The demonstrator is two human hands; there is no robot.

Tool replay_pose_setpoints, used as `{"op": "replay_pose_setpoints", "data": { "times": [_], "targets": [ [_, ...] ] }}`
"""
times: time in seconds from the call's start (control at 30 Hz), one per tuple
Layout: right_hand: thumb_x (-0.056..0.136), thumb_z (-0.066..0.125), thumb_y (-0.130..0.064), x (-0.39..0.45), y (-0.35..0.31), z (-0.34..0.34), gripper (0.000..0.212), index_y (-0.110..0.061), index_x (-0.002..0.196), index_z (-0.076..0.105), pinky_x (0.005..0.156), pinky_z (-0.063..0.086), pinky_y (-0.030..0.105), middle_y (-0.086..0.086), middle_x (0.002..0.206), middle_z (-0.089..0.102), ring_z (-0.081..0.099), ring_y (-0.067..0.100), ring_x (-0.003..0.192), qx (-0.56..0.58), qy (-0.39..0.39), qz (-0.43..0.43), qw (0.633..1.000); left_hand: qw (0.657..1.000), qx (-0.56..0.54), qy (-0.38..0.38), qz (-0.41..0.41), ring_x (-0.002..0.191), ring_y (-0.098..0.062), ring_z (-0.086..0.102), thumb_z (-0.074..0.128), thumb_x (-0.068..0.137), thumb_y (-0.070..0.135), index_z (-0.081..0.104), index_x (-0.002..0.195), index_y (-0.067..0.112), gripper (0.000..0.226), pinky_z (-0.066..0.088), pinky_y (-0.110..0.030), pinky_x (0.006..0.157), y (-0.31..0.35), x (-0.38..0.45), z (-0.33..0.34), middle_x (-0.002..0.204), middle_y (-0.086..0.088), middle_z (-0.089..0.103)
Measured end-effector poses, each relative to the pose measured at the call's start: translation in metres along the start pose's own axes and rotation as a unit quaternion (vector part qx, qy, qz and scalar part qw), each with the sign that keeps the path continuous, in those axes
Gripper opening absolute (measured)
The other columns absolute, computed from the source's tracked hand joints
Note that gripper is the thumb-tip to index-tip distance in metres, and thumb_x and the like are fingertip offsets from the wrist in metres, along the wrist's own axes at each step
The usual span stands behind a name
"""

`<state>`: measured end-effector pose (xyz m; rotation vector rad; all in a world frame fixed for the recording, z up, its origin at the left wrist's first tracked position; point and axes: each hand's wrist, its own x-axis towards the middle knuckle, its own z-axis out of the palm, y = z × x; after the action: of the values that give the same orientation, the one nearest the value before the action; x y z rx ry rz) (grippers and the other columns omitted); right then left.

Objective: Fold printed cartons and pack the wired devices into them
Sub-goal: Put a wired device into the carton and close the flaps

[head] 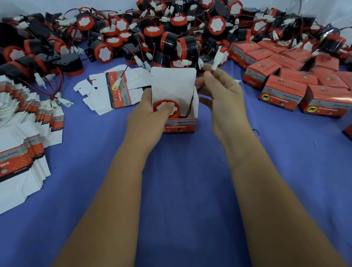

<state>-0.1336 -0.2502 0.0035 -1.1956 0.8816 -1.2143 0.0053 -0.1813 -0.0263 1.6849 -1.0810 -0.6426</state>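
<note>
The open carton (176,103) stands upright on the blue worktop (186,185), lid flap raised at its far side – all positions below are given relative to it.

Inside the carton sits one red-and-black wired device (165,110), white face up, against the left wall. The left hand (146,116) holds the carton's left side; its fingers curl over the rim and press on the device. A thin wire runs up the inside of the right wall and out over the rim.

Just right of the carton, the right hand (220,93) is raised, its fingers pinching the white connector (215,65) at the wire's end, above and beyond the right rim.

Just beyond the carton lies the heap of loose devices (161,28), wires tangled. To the left, one flat carton blank (113,89) lies near; further left lies a fanned stack of flat blanks (17,126). To the right – closed, packed cartons (294,80) in rows.
</note>
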Motion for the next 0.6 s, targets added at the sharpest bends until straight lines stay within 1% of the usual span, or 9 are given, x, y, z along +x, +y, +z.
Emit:
{"op": "replay_pose_setpoints", "data": {
  "times": [0.07,0.13,0.2,0.23,0.37,0.43,0.5,0.53,0.6],
  "targets": [
    [0.097,0.059,-0.015,-0.004,-0.001,0.003,0.014,-0.014,0.108,0.068,0.080,0.050,0.014,-0.010,0.091,0.064,0.058,-0.007,0.080,-0.093,0.045,-0.097,0.990,1.000,0.010,0.005,0.000,0.109,-0.013,0.061,0.055,0.093,0.036,0.049,0.129,0.035,0.036,0.053,-0.044,0.095,0.001,-0.001,0.002,0.116,0.014,0.064],
    [0.092,0.065,-0.012,-0.008,-0.002,0.006,0.009,-0.020,0.097,0.067,0.072,0.045,0.011,-0.004,0.087,0.057,0.053,-0.003,0.072,-0.154,0.066,-0.171,0.971,1.000,0.018,0.007,-0.004,0.109,-0.018,0.061,0.054,0.093,0.038,0.049,0.129,0.032,0.037,0.052,-0.047,0.096,0.003,-0.001,0.003,0.118,0.009,0.064],
    [0.089,0.065,-0.005,-0.015,-0.006,0.009,0.017,-0.021,0.094,0.067,0.068,0.045,0.019,0.008,0.080,0.057,0.048,0.009,0.070,-0.163,0.028,-0.206,0.964,1.000,0.027,0.007,-0.005,0.108,-0.022,0.061,0.053,0.094,0.038,0.048,0.128,0.028,0.035,0.052,-0.048,0.095,0.004,-0.002,0.005,0.118,0.004,0.064],
    [0.087,0.064,-0.001,-0.018,-0.007,0.011,0.021,-0.021,0.092,0.066,0.068,0.044,0.023,0.007,0.076,0.057,0.047,0.012,0.070,-0.164,0.000,-0.220,0.962,1.000,0.029,0.006,-0.005,0.108,-0.024,0.061,0.053,0.093,0.040,0.048,0.128,0.027,0.037,0.052,-0.049,0.095,0.005,-0.003,0.005,0.118,0.002,0.064],
    [0.081,0.059,0.002,-0.030,-0.011,0.021,0.023,-0.021,0.080,0.066,0.073,0.040,0.014,-0.013,0.076,0.058,0.045,0.010,0.082,-0.250,-0.097,-0.247,0.931,1.000,0.027,0.003,0.001,0.106,-0.029,0.062,0.047,0.082,0.044,0.049,0.124,0.021,0.049,0.050,-0.053,0.093,0.011,-0.007,0.005,0.113,-0.004,0.066],
    [0.079,0.055,-0.007,-0.035,-0.011,0.026,0.015,-0.015,0.075,0.067,0.080,0.044,0.022,-0.008,0.077,0.061,0.046,0.012,0.089,-0.252,-0.148,-0.225,0.930,1.000,0.027,0.008,-0.001,0.106,-0.029,0.063,0.048,0.078,0.042,0.052,0.125,0.017,0.054,0.051,-0.054,0.093,0.013,-0.007,0.006,0.111,-0.006,0.067],
    [0.080,0.052,-0.017,-0.038,-0.012,0.031,0.021,-0.009,0.071,0.069,0.092,0.043,0.044,0.005,0.078,0.066,0.049,0.021,0.098,-0.230,-0.174,-0.187,0.939,0.999,0.031,0.019,-0.001,0.107,-0.028,0.064,0.048,0.074,0.039,0.054,0.130,0.014,0.062,0.051,-0.051,0.095,0.014,-0.007,0.006,0.115,-0.007,0.067],
    [0.083,0.053,-0.019,-0.039,-0.013,0.032,0.023,-0.009,0.070,0.070,0.093,0.041,0.052,0.007,0.077,0.066,0.052,0.026,0.099,-0.230,-0.172,-0.183,0.940,0.999,0.035,0.021,0.000,0.107,-0.028,0.064,0.047,0.073,0.038,0.054,0.130,0.013,0.063,0.051,-0.051,0.095,0.014,-0.007,0.006,0.116,-0.006,0.067],
    [0.086,0.060,-0.014,-0.036,-0.014,0.033,0.021,-0.014,0.068,0.071,0.091,0.044,0.053,-0.002,0.071,0.067,0.058,0.025,0.093,-0.250,-0.153,-0.196,0.936,0.999,0.034,0.011,0.005,0.108,-0.028,0.063,0.046,0.075,0.038,0.054,0.130,0.014,0.060,0.050,-0.051,0.096,0.012,-0.007,0.006,0.116,-0.006,0.066]
  ]
}}
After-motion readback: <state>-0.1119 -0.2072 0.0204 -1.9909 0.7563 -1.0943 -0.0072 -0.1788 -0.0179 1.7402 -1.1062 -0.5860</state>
